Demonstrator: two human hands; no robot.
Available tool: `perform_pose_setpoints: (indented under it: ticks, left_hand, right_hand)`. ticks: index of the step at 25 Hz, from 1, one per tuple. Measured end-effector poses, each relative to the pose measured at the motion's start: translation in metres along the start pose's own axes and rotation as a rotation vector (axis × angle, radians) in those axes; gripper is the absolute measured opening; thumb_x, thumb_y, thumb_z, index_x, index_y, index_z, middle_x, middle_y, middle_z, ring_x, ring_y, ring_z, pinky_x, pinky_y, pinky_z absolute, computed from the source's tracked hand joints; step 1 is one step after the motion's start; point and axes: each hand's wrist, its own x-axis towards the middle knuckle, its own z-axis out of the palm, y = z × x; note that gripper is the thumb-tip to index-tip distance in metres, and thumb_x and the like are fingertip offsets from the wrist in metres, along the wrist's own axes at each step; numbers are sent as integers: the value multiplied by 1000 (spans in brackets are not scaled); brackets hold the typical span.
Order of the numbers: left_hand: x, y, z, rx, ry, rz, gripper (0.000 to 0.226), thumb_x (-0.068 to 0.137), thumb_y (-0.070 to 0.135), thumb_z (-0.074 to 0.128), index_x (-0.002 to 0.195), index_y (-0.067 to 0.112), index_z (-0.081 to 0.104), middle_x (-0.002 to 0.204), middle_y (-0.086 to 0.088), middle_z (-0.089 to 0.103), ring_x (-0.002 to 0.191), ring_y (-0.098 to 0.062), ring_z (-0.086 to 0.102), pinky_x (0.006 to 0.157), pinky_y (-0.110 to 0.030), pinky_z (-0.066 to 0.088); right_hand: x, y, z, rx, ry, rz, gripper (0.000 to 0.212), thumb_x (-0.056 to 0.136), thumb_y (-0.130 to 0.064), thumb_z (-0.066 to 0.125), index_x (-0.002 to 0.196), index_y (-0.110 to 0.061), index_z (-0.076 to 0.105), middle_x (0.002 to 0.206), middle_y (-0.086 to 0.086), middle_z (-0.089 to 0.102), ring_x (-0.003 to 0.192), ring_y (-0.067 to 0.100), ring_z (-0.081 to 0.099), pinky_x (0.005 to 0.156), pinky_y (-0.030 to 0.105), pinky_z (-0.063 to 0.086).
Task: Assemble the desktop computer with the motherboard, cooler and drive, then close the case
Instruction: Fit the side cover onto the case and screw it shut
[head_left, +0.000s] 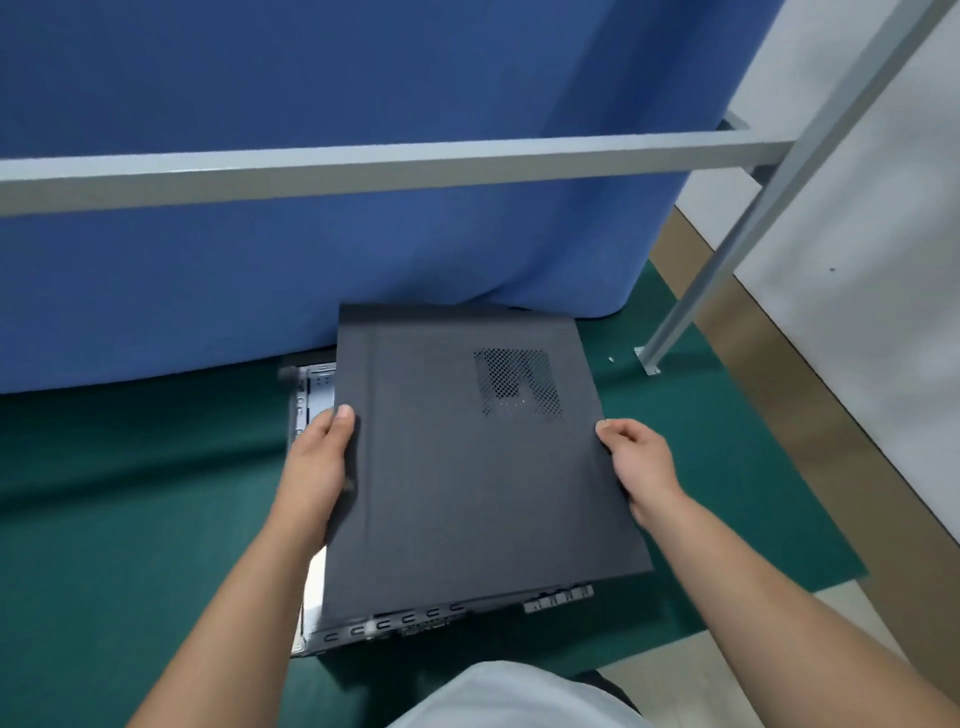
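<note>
Panel direction: the side panel (467, 457) runs lengthwise from the bottom of the frame up toward the blue curtain (311, 260), its far end twisted a little to the right against the case (332, 631) beneath.
Panel place: you hold it at the centre of the frame, over the case, which shows only past its left and lower edges.
Panel look: flat dark grey sheet, a patch of small vent holes at its upper right, a faint fold line down its left side.
Case look: pale metal along the left, a row of slots along the lower edge.
Left hand (317, 467): you grip the panel's left edge, thumb on top, the other fingers hidden beneath.
Right hand (636, 462): you grip the right edge, fingers curled round it.
Surface: a green mat (130, 493) covers the middle and lower left; a paler floor (779, 613) shows at lower right.
Room: a grey metal bar (363, 169) crosses the upper half, a slanted grey post (727, 249) meets the mat at right, and a white wall (883, 234) fills the right side.
</note>
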Motion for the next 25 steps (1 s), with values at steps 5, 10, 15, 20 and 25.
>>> perform_pose_setpoints:
  ticks: [5, 10, 15, 20, 25]
  left_hand:
    - [17, -28, -37, 704, 259, 139, 35, 107, 38, 39, 91, 10, 51, 92, -19, 64, 93, -43, 59, 70, -41, 37]
    - [18, -45, -45, 1111, 291, 83, 37, 107, 42, 27, 95, 15, 49, 97, -16, 68, 82, -37, 59, 70, -39, 44]
    - [27, -40, -45, 1247, 258, 90, 34, 106, 38, 28, 92, 18, 51, 99, -11, 70, 88, -36, 66, 69, -35, 40]
    - [32, -30, -48, 1473, 209, 84, 29, 100, 28, 34, 79, 22, 52, 87, -1, 72, 77, -28, 67, 61, -27, 33]
    - [38, -26, -54, 1584, 183, 115, 21, 94, 28, 42, 91, 24, 62, 87, 1, 68, 78, -24, 58, 63, -30, 34]
  right_hand:
    - [-31, 2, 47, -132, 41, -54, 19, 100, -29, 61, 94, -12, 67, 92, -3, 68, 85, 17, 61, 71, 31, 45]
    - [-43, 11, 63, -280, 72, -117, 21, 102, -26, 58, 95, -8, 64, 95, 10, 68, 92, 30, 64, 77, 33, 46]
    - [-42, 3, 63, -422, 43, -178, 17, 101, -27, 61, 102, -9, 60, 100, 12, 66, 98, 30, 62, 87, 38, 50]
    - [-41, -9, 58, -687, 5, -256, 21, 100, -32, 62, 110, -14, 58, 101, 8, 65, 96, 30, 61, 82, 38, 50]
    - [-35, -18, 58, -973, -26, -194, 39, 96, -45, 64, 114, -13, 50, 120, 11, 38, 90, 33, 56, 74, 35, 47]
